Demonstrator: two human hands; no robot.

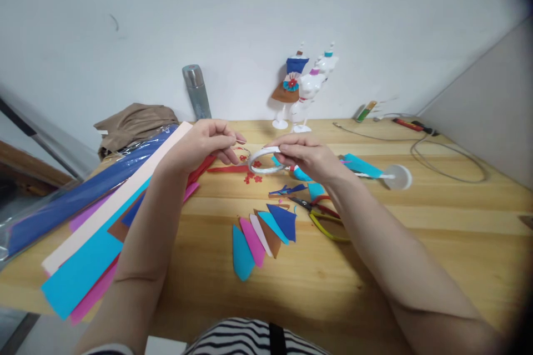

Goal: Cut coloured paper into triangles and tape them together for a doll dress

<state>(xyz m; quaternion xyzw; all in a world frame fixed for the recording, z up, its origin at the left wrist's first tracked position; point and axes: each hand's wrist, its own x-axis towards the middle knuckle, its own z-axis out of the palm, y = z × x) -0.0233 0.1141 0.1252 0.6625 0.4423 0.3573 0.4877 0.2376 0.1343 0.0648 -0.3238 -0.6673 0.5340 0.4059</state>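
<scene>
My right hand (306,156) grips a narrow white roll of tape (252,166) by its right side, thumb and fingers closed on it. Left of the roll, my left hand (208,144) has its fingers pinched on what looks like the thin loose end of the tape. Below both hands, small red flower-shaped cutouts (252,178) and a red strip (227,169) lie on the wooden table (291,299). Closer to me are several petal-shaped pieces (262,233) in blue, turquoise, pink and brown. Scissors with red and yellow handles (328,224) lie partly hidden by my right forearm.
Coloured sheets (89,266) and a plastic-wrapped blue roll (83,194) cover the left side. Behind stand a flask (196,91), a dressed mini mannequin (293,75) and bare white ones (312,86). A white stand (397,176) lies at right, near a cable (416,150).
</scene>
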